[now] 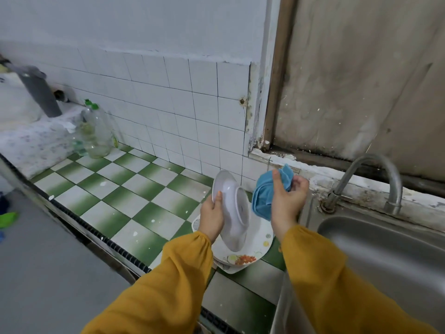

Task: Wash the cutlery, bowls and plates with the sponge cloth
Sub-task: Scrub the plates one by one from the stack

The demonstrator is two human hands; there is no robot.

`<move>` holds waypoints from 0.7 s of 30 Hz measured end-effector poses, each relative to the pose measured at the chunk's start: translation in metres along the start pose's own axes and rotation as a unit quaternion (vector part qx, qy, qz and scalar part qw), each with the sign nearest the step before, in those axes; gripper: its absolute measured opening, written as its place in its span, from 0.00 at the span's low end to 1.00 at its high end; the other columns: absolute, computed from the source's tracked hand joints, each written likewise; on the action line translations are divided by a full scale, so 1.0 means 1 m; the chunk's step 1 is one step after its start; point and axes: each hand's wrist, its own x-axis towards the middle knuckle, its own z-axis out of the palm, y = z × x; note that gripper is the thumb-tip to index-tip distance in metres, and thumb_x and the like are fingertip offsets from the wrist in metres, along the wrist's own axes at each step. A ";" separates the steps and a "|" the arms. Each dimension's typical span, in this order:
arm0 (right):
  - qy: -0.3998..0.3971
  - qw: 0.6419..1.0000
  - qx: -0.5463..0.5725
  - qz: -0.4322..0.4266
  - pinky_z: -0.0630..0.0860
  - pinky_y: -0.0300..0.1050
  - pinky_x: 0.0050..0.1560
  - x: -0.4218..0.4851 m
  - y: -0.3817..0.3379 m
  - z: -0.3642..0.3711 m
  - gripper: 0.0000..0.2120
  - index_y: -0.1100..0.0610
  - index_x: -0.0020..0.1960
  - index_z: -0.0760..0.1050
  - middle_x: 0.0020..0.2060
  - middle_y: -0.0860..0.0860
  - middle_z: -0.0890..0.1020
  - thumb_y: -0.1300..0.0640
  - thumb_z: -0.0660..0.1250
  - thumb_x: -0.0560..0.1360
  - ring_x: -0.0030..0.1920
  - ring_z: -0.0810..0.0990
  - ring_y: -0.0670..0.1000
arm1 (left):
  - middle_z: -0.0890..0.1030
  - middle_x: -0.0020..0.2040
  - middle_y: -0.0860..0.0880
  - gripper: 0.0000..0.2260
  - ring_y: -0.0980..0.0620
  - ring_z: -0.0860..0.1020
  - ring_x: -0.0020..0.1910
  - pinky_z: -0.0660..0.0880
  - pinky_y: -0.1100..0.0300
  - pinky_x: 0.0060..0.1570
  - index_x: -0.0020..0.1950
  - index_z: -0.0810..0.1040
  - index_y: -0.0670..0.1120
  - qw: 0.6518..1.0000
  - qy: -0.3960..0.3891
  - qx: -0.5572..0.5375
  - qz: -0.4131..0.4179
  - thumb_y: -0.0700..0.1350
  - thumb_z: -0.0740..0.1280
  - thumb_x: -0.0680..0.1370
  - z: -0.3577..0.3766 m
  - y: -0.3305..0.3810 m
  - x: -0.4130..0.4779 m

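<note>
My left hand (212, 216) grips the rim of a white bowl (232, 208), held on edge with its underside facing right. The bowl hangs just above a square flowered plate (258, 247) that lies on the green and white tiled counter (125, 196), on top of another plate. My right hand (286, 201) holds a bunched blue sponge cloth (263, 196) up beside the bowl, a small gap apart from it. No cutlery shows.
A steel sink (385, 251) with a curved tap (375, 179) sits to the right. Clear plastic bottles with green caps (95, 131) stand at the back left by the tiled wall. A grey pipe (39, 92) leans at far left. The counter's front edge (96, 232) runs diagonally.
</note>
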 end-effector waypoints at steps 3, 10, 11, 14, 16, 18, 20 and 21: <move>-0.202 0.959 -0.113 -0.162 0.73 0.32 0.49 -0.014 0.001 0.018 0.08 0.56 0.53 0.72 0.48 0.49 0.77 0.57 0.70 0.77 0.48 0.76 0.39 | 0.80 0.49 0.45 0.16 0.47 0.79 0.48 0.75 0.63 0.45 0.59 0.75 0.39 0.997 0.011 -0.009 0.073 0.48 0.54 0.85 0.004 0.024 -0.006; -0.142 0.969 -0.144 -0.143 0.72 0.46 0.54 0.013 -0.032 0.052 0.13 0.52 0.46 0.77 0.50 0.53 0.81 0.50 0.57 0.83 0.51 0.77 0.51 | 0.70 0.29 0.55 0.17 0.63 0.68 0.28 0.65 0.69 0.31 0.34 0.69 0.48 0.967 -0.016 0.031 0.254 0.42 0.56 0.84 -0.009 0.078 -0.034; -0.109 0.982 -0.141 -0.070 0.70 0.45 0.46 0.019 -0.042 0.057 0.16 0.51 0.39 0.74 0.42 0.53 0.79 0.48 0.56 0.83 0.43 0.76 0.50 | 0.67 0.27 0.56 0.19 0.62 0.67 0.27 0.63 0.69 0.30 0.32 0.66 0.49 0.963 -0.017 0.041 0.265 0.42 0.56 0.84 -0.010 0.084 -0.040; -0.163 0.968 -0.157 -0.105 0.71 0.48 0.43 0.001 -0.056 0.063 0.16 0.52 0.41 0.73 0.40 0.52 0.79 0.46 0.55 0.83 0.40 0.77 0.49 | 0.69 0.22 0.57 0.21 0.62 0.67 0.24 0.62 0.69 0.28 0.31 0.64 0.50 0.957 -0.006 0.046 0.285 0.41 0.55 0.84 -0.012 0.099 -0.048; -0.246 0.915 -0.176 -0.267 0.74 0.46 0.61 -0.024 -0.053 0.056 0.17 0.55 0.59 0.77 0.58 0.54 0.79 0.47 0.56 0.81 0.59 0.77 0.50 | 0.72 0.24 0.58 0.20 0.63 0.69 0.25 0.64 0.71 0.28 0.33 0.70 0.47 0.959 0.006 0.023 0.282 0.43 0.54 0.84 -0.017 0.108 -0.046; -0.311 0.862 -0.164 -0.364 0.69 0.38 0.67 -0.024 -0.050 0.049 0.20 0.55 0.69 0.72 0.66 0.52 0.74 0.50 0.59 0.79 0.66 0.73 0.48 | 0.75 0.28 0.56 0.19 0.63 0.71 0.27 0.66 0.69 0.30 0.36 0.74 0.45 0.957 0.010 0.003 0.289 0.46 0.54 0.84 -0.023 0.112 -0.044; -0.284 0.903 -0.090 -0.309 0.75 0.38 0.59 -0.013 -0.064 0.050 0.17 0.52 0.68 0.70 0.62 0.52 0.77 0.53 0.62 0.80 0.59 0.77 0.47 | 0.72 0.25 0.58 0.19 0.62 0.69 0.26 0.64 0.69 0.29 0.33 0.70 0.49 0.950 0.005 0.014 0.312 0.46 0.54 0.84 -0.023 0.116 -0.049; -0.230 0.937 -0.063 -0.255 0.77 0.38 0.52 -0.006 -0.073 0.052 0.13 0.51 0.64 0.72 0.56 0.50 0.80 0.54 0.63 0.80 0.53 0.79 0.46 | 0.70 0.23 0.58 0.20 0.62 0.67 0.25 0.62 0.69 0.28 0.31 0.66 0.50 0.948 0.003 0.022 0.318 0.45 0.54 0.84 -0.022 0.117 -0.053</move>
